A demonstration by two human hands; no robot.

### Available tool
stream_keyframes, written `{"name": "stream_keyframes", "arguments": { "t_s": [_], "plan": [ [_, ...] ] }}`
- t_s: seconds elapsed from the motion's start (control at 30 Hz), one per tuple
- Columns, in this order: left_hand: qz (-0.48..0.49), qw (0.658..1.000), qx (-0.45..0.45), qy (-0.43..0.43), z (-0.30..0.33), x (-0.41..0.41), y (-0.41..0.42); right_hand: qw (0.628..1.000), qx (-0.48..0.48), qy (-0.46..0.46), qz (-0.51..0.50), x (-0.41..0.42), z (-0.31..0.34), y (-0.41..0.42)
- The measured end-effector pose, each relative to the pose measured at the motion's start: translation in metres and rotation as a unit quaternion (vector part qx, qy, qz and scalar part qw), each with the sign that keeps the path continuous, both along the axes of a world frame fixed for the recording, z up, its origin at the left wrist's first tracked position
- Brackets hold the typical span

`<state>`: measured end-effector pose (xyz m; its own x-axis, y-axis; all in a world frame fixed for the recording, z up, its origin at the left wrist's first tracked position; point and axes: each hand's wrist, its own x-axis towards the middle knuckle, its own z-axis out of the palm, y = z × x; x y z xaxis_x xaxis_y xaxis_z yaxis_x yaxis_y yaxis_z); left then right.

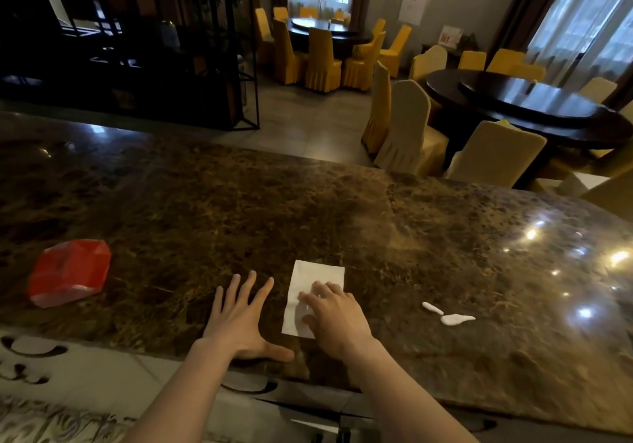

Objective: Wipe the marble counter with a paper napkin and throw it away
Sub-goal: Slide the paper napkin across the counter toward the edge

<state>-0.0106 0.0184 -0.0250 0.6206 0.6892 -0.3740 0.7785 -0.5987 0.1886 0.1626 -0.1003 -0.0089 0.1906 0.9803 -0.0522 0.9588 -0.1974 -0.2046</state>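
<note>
A white paper napkin point(310, 281) lies flat on the brown marble counter point(239, 209), near its front edge. My right hand point(334, 319) rests on the napkin's near half, fingers spread and pressing it down. My left hand point(239, 315) lies flat on the bare marble just left of the napkin, fingers apart, holding nothing. Two white smears point(448, 315) sit on the counter to the right of the napkin, apart from it.
A red plastic tissue pack point(68, 273) lies at the counter's left. Beyond the far edge stand covered chairs point(407, 124) and dark round dining tables point(534, 106). A black shelf frame point(219, 48) stands at the back left.
</note>
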Motion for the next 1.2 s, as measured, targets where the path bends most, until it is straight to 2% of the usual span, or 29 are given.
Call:
{"name": "stream_keyframes", "arguments": {
  "t_s": [0.17,0.3,0.4,0.5,0.6,0.67,0.73,0.8,0.87,0.93,1.0,1.1,1.2],
  "plan": [
    [0.0,1.0,-0.012,0.009,0.003,0.004,0.0,0.998,0.049,-0.026,-0.018,0.005,0.008,-0.002],
    [-0.015,1.0,-0.011,-0.005,0.003,0.018,0.002,0.975,0.135,0.09,-0.149,0.029,0.02,-0.019],
    [-0.045,0.998,-0.016,-0.041,0.006,0.047,-0.001,0.911,0.212,0.225,-0.274,0.065,0.031,-0.041],
    [-0.073,0.995,-0.024,-0.064,0.009,0.088,-0.012,0.833,0.265,0.289,-0.39,0.115,0.038,-0.072],
    [-0.104,0.992,-0.028,-0.072,0.009,0.126,-0.027,0.762,0.33,0.275,-0.485,0.162,0.043,-0.115],
    [-0.117,0.989,-0.022,-0.084,0.008,0.145,-0.037,0.743,0.377,0.223,-0.506,0.183,0.046,-0.142],
    [-0.125,0.989,0.002,-0.086,0.005,0.159,-0.047,0.761,0.385,0.174,-0.492,0.192,0.045,-0.158],
    [-0.129,0.989,0.018,-0.071,-0.001,0.165,-0.054,0.817,0.335,0.137,-0.449,0.192,0.036,-0.166],
    [-0.126,0.99,0.026,-0.064,-0.008,0.165,-0.057,0.868,0.268,0.139,-0.393,0.183,0.023,-0.166],
    [-0.13,0.989,0.042,-0.065,-0.013,0.161,-0.057,0.903,0.218,0.15,-0.339,0.169,0.006,-0.162],
    [-0.131,0.987,0.057,-0.072,-0.017,0.161,-0.057,0.93,0.148,0.154,-0.3,0.156,-0.01,-0.156],
    [-0.135,0.985,0.08,-0.076,-0.02,0.16,-0.06,0.968,0.045,0.076,-0.234,0.146,-0.028,-0.148],
    [-0.14,0.983,0.1,-0.065,-0.022,0.159,-0.059,0.979,0.016,0.018,-0.201,0.145,-0.037,-0.145]
  ]
}}
